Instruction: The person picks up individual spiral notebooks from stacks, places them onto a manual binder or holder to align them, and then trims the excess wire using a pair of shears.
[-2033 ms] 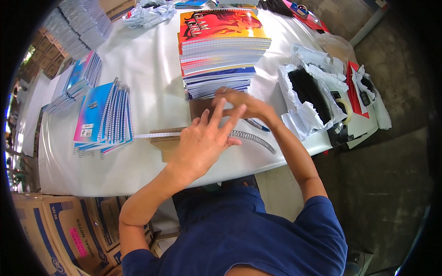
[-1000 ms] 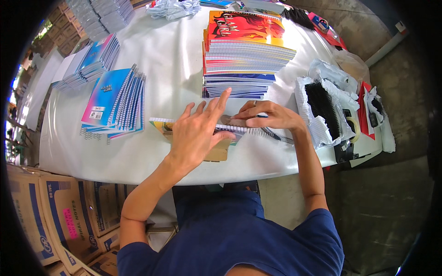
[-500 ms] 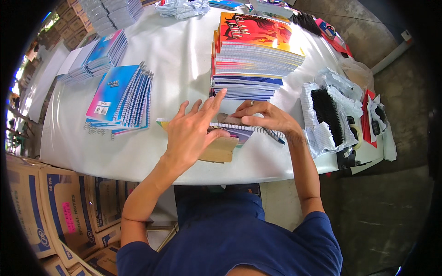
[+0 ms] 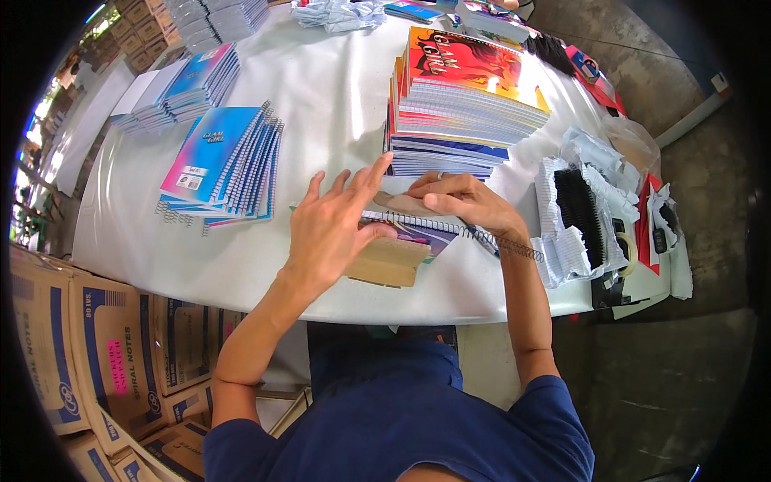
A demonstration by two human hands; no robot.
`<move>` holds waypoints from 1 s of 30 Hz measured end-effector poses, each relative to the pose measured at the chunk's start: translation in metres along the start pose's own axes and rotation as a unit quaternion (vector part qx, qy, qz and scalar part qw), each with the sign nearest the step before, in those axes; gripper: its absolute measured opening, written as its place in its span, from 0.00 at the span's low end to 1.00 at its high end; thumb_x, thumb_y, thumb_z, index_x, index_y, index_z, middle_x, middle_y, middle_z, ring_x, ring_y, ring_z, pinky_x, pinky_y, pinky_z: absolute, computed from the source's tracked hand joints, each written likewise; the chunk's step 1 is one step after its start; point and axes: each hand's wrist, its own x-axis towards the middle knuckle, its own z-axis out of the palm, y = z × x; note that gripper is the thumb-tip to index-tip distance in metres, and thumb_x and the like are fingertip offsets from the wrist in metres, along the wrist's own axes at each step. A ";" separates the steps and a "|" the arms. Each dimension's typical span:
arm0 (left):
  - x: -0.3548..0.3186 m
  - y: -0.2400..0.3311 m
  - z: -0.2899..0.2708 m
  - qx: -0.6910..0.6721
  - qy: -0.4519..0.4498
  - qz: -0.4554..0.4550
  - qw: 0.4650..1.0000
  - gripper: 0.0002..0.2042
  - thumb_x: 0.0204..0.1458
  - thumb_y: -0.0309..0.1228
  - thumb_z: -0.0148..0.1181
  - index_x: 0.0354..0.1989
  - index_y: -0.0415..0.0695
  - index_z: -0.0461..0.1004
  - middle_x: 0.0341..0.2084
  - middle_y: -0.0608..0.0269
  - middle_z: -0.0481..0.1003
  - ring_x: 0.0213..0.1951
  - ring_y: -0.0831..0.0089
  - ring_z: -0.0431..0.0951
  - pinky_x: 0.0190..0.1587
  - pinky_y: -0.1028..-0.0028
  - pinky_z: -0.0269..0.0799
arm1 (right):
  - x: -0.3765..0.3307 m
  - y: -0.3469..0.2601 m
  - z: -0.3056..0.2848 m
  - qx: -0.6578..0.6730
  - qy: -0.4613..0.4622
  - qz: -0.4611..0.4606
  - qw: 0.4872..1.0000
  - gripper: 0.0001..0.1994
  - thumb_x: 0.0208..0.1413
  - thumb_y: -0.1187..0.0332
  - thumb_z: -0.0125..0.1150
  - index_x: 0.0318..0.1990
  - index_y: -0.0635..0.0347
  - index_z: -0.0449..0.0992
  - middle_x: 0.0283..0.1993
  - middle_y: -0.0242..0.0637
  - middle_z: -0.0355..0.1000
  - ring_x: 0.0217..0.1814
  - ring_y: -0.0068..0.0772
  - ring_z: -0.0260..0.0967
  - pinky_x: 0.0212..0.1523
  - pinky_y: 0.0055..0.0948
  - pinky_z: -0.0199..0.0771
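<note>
In front of me a notebook [image 4: 430,232] is tilted with its spine edge up. A dark wire coil [image 4: 514,247] runs through the holes along that edge, and its loose end sticks out past my right wrist. My left hand [image 4: 325,233] is at the notebook's left part, fingers spread and raised, thumb touching the near side under the coil. My right hand [image 4: 470,205] has its fingers curled on the far side, gripping the notebook near its right end; its fingertips are partly hidden. Under the near side lies a brown cardboard piece [image 4: 385,263].
A tall stack of spiral notebooks [image 4: 474,104] stands just beyond my hands. Blue-pink notebooks [image 4: 217,161] are piled at left, with another pile [image 4: 193,84] behind. At right lie black coils [image 4: 580,213] in crumpled paper and a tape roll [image 4: 626,253]. Cartons [image 4: 120,353] stand lower left.
The whole view has shifted, so the table's things sit slightly farther right and lower. Both hands keep nearly the same pose at the notebook. The coil's loose end shows more clearly beside my right wrist.
</note>
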 end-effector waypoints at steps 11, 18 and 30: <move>-0.002 -0.009 -0.005 0.016 -0.035 -0.026 0.999 0.42 0.37 0.44 0.70 0.66 0.56 0.59 0.50 0.54 0.75 0.54 0.52 0.73 0.61 0.52 0.59 | -0.015 -0.006 -0.003 0.162 0.061 -0.198 0.965 0.32 0.49 0.44 0.66 0.54 0.60 0.76 0.46 0.41 0.73 0.50 0.39 0.68 0.57 0.34 0.62; 0.013 -0.028 -0.011 0.053 -0.186 0.009 0.981 0.30 0.45 0.46 0.64 0.59 0.53 0.68 0.53 0.66 0.73 0.57 0.51 0.69 0.63 0.50 0.55 | -0.048 -0.057 0.043 -0.592 0.160 -0.196 0.765 0.36 0.32 0.59 0.75 0.56 0.53 0.73 0.58 0.49 0.59 0.59 0.48 0.59 0.60 0.47 0.59; 0.007 -0.024 -0.016 0.021 -0.178 -0.010 0.984 0.30 0.47 0.46 0.63 0.60 0.55 0.67 0.57 0.61 0.70 0.60 0.51 0.67 0.63 0.51 0.55 | -0.061 -0.050 0.051 -0.411 -0.061 -0.272 0.868 0.34 0.37 0.57 0.74 0.54 0.61 0.73 0.54 0.49 0.64 0.58 0.48 0.61 0.58 0.43 0.60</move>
